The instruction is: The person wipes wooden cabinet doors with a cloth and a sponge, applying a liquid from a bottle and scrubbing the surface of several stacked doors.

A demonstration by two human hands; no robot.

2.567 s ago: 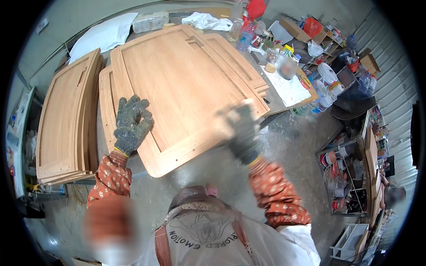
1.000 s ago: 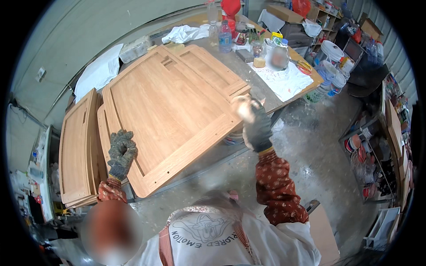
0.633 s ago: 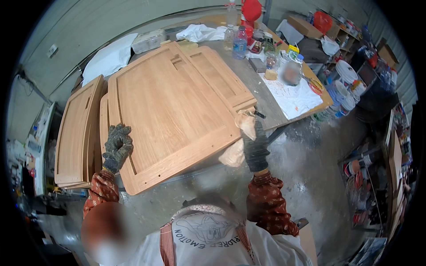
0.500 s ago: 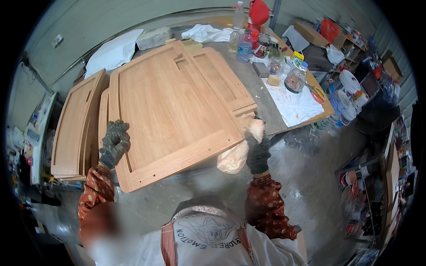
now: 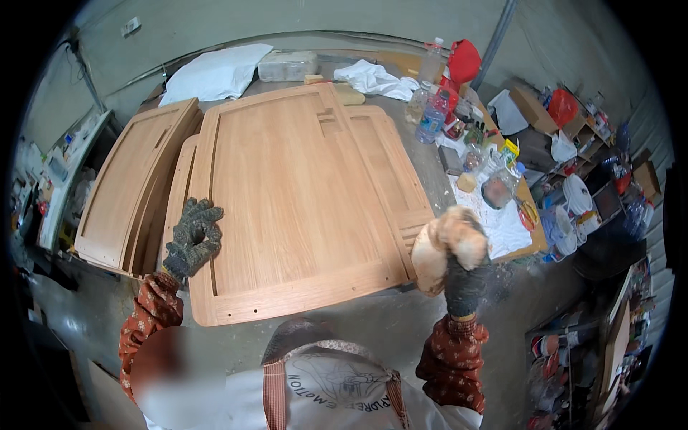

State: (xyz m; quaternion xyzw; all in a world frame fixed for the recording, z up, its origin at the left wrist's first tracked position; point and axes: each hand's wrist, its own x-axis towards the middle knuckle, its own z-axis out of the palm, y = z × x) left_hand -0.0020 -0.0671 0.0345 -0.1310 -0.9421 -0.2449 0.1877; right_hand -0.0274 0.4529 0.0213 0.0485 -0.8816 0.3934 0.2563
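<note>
A large light-brown wooden panel (image 5: 301,201), framed around its border, lies on top of another panel (image 5: 390,158) that sticks out at the right. My left hand (image 5: 193,236), in a dark knitted glove, grips the panel's left edge with curled fingers. Off the panel's right side, my right hand (image 5: 466,276), gloved alike, holds a bunched cream-coloured cloth (image 5: 430,258). Motion smears the cloth and hides part of the right fingers. The cloth hangs close to the panels' right corner.
More wooden panels (image 5: 136,186) are stacked at the left. Bottles (image 5: 432,118), a jar (image 5: 496,192), a sanding-block-like tan piece (image 5: 466,182) and stained white paper (image 5: 510,228) sit at the right end of the table. White cloths (image 5: 215,75) lie at the back.
My right hand has swung rightward and up with the cloth, away from the panel's lower right corner. The left hand keeps its hold on the left edge. The whole view has shifted slightly.
</note>
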